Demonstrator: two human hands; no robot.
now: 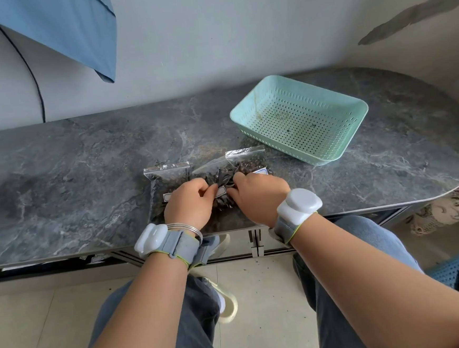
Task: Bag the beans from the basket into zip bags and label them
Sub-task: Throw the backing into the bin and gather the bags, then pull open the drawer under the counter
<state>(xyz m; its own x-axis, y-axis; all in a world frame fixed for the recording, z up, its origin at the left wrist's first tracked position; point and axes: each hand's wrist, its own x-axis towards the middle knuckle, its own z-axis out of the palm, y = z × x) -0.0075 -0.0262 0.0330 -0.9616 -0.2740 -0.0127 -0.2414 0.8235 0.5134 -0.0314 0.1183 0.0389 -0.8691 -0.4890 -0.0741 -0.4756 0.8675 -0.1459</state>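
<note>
Pinching white label [220,192] by both ends, left hand [189,201] and right hand [256,195] likely press it flat on bean-filled zip bag [214,173] near basket [301,118], nearly empty.

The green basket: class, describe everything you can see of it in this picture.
The basket is a shallow mint-green plastic tray, rectangular with rounded corners, floor and walls perforated. It sits upright, skewed, on the dark marbled table at the right rear, beyond the zip bags. Inside lie only a few specks. The left hand and right hand grip the bags, not it.
</note>
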